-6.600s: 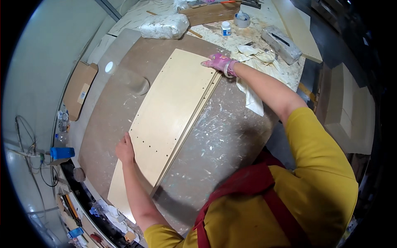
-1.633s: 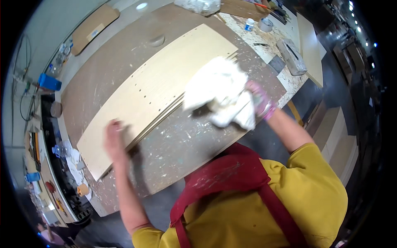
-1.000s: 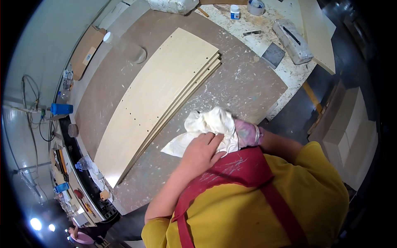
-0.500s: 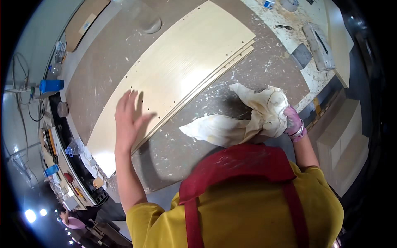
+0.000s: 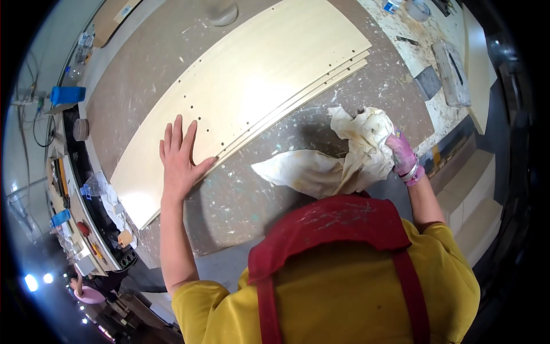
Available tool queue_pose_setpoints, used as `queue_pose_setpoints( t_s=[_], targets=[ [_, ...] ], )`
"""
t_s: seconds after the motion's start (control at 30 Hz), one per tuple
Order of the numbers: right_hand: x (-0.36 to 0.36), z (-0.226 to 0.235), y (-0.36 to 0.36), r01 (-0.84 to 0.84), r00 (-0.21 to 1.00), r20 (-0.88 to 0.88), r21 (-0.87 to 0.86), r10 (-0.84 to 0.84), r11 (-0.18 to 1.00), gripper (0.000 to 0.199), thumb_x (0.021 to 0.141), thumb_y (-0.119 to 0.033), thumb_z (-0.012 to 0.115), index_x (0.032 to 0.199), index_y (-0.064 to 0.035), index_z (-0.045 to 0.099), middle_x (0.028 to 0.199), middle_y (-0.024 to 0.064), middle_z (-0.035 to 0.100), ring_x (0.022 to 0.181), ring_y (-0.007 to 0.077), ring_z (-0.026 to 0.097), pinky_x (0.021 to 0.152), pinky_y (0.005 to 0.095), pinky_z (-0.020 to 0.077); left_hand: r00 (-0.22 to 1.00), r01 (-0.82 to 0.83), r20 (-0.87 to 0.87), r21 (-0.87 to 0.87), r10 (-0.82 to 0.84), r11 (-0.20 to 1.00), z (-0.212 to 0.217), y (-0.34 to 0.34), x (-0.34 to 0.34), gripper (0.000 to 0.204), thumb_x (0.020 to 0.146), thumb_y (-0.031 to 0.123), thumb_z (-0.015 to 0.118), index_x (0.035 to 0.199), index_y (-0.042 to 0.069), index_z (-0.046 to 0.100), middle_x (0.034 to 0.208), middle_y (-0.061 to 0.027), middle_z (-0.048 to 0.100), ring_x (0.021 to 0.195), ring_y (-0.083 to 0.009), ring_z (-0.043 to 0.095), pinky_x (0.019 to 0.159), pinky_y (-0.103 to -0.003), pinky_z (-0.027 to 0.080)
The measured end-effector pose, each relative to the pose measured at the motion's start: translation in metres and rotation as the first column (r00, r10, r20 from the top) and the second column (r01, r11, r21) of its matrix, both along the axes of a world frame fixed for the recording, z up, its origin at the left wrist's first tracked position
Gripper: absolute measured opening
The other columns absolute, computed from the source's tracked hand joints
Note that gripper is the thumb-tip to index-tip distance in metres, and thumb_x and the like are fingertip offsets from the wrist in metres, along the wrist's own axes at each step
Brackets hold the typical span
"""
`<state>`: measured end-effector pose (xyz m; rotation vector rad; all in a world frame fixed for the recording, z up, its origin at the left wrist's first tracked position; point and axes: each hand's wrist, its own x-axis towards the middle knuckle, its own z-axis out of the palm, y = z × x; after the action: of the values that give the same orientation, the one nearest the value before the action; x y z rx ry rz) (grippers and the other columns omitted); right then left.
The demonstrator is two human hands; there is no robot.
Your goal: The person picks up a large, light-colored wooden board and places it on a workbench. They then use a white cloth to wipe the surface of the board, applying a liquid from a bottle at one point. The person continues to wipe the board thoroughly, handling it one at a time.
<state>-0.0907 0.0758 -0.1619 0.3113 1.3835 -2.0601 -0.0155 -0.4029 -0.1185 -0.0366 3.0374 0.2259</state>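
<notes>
The right hand (image 5: 405, 156), in a pink patterned glove, is closed around a bunched off-white cloth (image 5: 369, 146) whose loose end trails leftward above the near side of the table. The bare left hand (image 5: 181, 166) holds nothing; its fingers are spread wide and flat over the top panel, with the thumb near the front edge. Beneath it, a stack of pale wooden panels (image 5: 252, 86), curved along the far side and dotted with small dark holes, lies slantwise on a brown, paint-flecked tabletop (image 5: 229, 212). The cloth is apart from the stack. Farther right are a grey flat square (image 5: 428, 83) and a plastic-wrapped grey block (image 5: 451, 74) with a slim black object on top.
</notes>
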Motion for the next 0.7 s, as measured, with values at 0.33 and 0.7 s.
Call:
queue_pose_setpoints(
  t_s=[0.33,0.7],
  targets=[
    [0.002,-0.024,0.018,-0.033,0.996,-0.088,-0.002,0.032,0.999,0.038,0.089,-0.010,0.058,0.125,0.0004,0.056,0.110,0.0066,0.066,0.094,0.0142,0.065,0.081,0.0293,0.0541,0.994,0.048,-0.098,-0.045,-0.053,0.998,-0.012,-0.007,-0.006,0.086,0.074,0.057,0.065,0.145,0.015,0.041,0.157,-0.0126,0.024,0.144,-0.0383,0.021,0.113,-0.058,0.015],
    [-0.008,-0.011,-0.003,-0.182,0.912,-0.297,0.326,0.283,0.928,0.055,0.088,-0.011,0.057,0.140,-0.0029,0.041,0.116,0.0065,0.060,0.101,0.0112,0.056,0.088,0.0265,0.0479,0.982,0.080,-0.161,-0.104,-0.096,0.991,-0.017,-0.008,-0.004,0.082,0.078,0.060,0.059,0.142,0.011,0.045,0.154,-0.0141,0.030,0.142,-0.0380,0.025,0.112,-0.056,0.019]
  ],
)
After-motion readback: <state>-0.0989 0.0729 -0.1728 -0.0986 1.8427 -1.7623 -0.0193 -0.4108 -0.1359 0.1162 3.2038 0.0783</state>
